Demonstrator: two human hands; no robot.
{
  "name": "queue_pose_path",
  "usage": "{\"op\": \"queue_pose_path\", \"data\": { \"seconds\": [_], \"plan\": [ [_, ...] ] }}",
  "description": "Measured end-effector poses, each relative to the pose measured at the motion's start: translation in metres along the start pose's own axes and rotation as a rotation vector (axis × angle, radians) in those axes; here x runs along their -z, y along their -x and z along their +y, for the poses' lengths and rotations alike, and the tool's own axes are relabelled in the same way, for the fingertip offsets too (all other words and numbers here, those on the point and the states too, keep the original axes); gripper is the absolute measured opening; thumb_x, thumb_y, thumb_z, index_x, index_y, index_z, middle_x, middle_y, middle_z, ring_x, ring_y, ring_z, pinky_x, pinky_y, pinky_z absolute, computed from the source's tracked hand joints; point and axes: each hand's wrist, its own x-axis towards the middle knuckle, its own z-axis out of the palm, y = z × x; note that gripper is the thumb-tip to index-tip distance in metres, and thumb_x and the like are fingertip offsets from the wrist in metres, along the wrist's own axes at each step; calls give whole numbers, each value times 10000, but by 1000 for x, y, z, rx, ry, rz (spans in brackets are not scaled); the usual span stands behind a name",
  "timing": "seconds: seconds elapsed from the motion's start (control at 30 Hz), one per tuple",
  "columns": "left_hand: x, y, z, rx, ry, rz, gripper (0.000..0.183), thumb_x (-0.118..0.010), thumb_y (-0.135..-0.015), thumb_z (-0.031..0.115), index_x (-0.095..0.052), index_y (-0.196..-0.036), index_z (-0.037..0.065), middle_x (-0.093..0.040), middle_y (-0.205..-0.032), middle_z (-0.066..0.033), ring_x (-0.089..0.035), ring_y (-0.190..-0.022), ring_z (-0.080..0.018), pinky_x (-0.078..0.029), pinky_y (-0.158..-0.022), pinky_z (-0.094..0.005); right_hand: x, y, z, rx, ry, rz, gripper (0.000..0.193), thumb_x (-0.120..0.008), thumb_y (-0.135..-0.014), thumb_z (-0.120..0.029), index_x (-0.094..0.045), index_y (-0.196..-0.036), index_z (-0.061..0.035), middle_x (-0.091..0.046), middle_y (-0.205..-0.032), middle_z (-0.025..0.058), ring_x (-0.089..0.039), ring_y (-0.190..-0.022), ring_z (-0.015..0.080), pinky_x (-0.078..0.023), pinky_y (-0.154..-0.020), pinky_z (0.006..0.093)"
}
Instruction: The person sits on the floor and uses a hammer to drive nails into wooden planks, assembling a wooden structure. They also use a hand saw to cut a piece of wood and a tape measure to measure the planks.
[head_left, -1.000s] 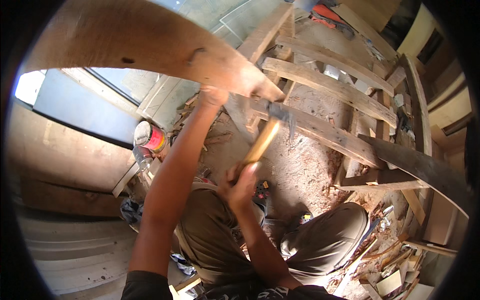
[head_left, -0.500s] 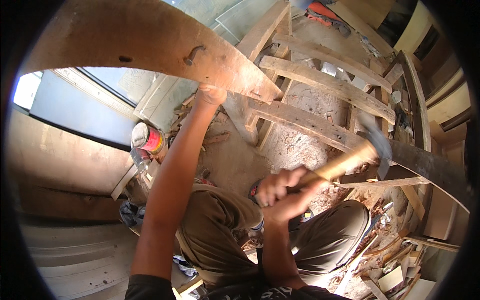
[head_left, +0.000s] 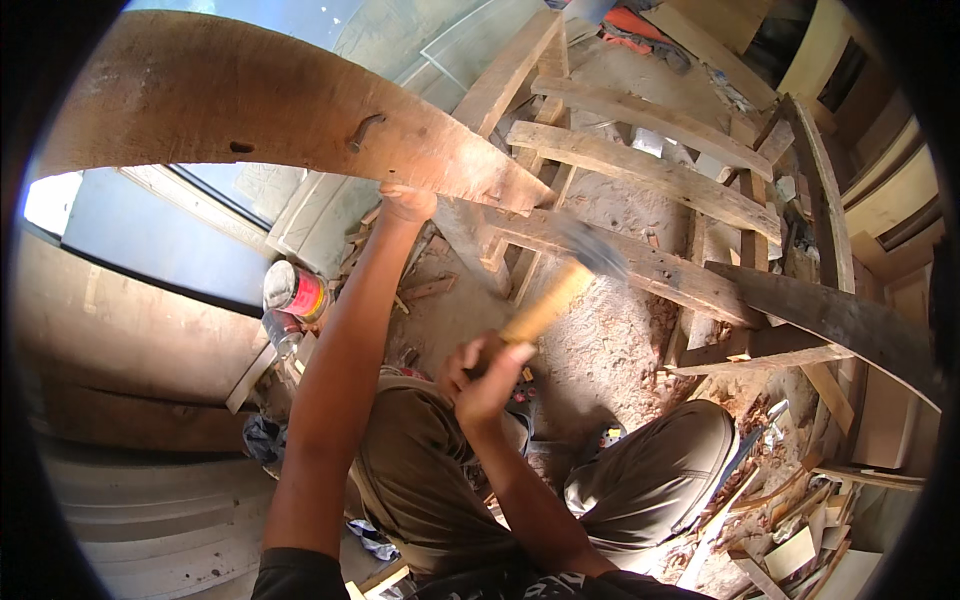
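My right hand (head_left: 483, 380) is wrapped round the wooden handle of a hammer (head_left: 555, 296). The hammer's metal head, smeared by motion, is up near the tapered end of a wide wooden plank (head_left: 250, 105). From below, my left hand (head_left: 408, 202) grips the near edge of that plank, its fingers partly hidden behind the wood. A bent nail (head_left: 364, 132) sticks out of the plank's face, with a dark hole farther left. Beyond the plank's end stands a frame of rough wooden slats (head_left: 640, 175); whether the plank touches it I cannot tell.
To the left, a can with a red and yellow label (head_left: 296, 290) stands by wood scraps. A dark board (head_left: 830, 315) crosses the frame's right side. Split wood pieces (head_left: 790, 550) lie at lower right. Glass panes (head_left: 490, 40) lean at the back. My knees are bent below my hands.
My right hand has swung the hammer leftward, from beside the dark board to near the plank's tapered end. The left hand keeps its grip; the plank appears slightly lower in view.
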Motion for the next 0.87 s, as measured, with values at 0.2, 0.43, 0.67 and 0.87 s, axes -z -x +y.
{"op": "queue_pose_path", "data": {
  "seconds": [0.2, 0.43, 0.67, 0.87],
  "plan": [
    [-43, -43, 66, 315, 396, 87, 1252, -181, -634, 1000, -536, -1191, -63, -645, -1072, -229, -638, -976, -341, -472, -943, -444, 9, -3, -71, 334, -312, -115, 622, -238, -934, -734, -403, -767, -158, -306, -510, -29, -257, -350, 103, -224, -316, 281],
    [-51, -36, 69, 557, 393, 454, 1225, -169, -646, 992, -548, -1156, -56, -663, -1032, -221, -644, -950, -332, -407, -1030, -456, -4, 0, -8, -123, 117, -92, 642, -231, -905, -771, -405, -789, -163, -307, -517, -21, -267, -395, 108, -237, -366, 269],
    [-49, -69, 73, 219, 209, -49, 1278, -165, -579, 1026, -561, -1127, -58, -669, -1026, -209, -641, -961, -307, -324, -1099, -462, 11, -6, -2, 91, 8, -92, 661, -235, -906, -766, -427, -801, -143, -311, -498, -6, -240, -352, 128, -221, -335, 297],
    [-30, -38, 52, 287, 12, 102, 1271, -137, -600, 1014, -563, -1178, -34, -669, -1063, -199, -633, -997, -308, -289, -1125, -455, 17, 13, -47, -7, -267, 11, 682, -208, -917, -761, -445, -790, -134, -350, -510, -4, -311, -363, 107, -258, -329, 269]
  ]
}}
